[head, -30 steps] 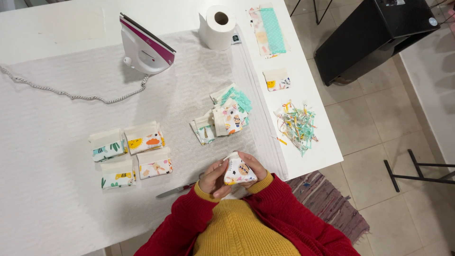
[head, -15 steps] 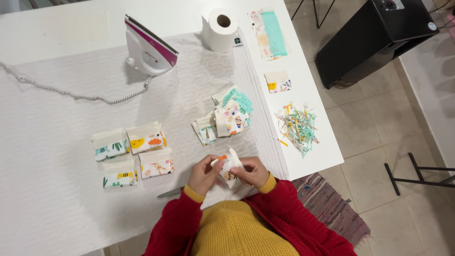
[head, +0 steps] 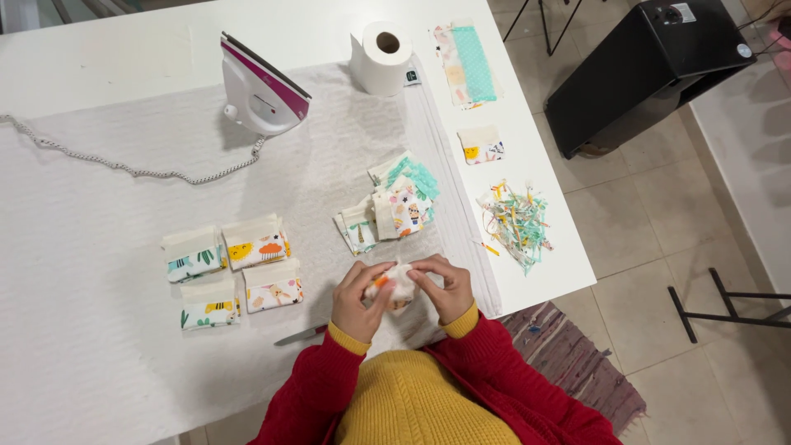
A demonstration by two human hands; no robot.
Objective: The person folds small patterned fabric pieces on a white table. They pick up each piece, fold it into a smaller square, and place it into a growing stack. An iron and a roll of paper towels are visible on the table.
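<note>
A person in a red cardigan over a mustard top works at a white cloth-covered surface (head: 99,363), both hands closed around a small white printed fabric piece (head: 395,287) held just above the near edge. The left hand (head: 360,298) grips its left side with curled fingers; the right hand (head: 441,286) pinches the right side, fingertips meeting over the cloth. At 9 o'clock from the hands lie four folded printed fabric pouches (head: 235,268) in two rows, close together. At 12 o'clock, near the hands, sits a loose pile of printed fabric squares (head: 395,202). A white and magenta steam iron (head: 262,86) stands upright at 11 o'clock, its braided cord (head: 124,169) trailing left. A white paper roll (head: 381,56) stands at 12 o'clock, far side. At 2 o'clock lies a heap of coloured fabric trimmings (head: 517,224). A slim metal-tipped tool (head: 301,334) lies just beside the left wrist.
</note>
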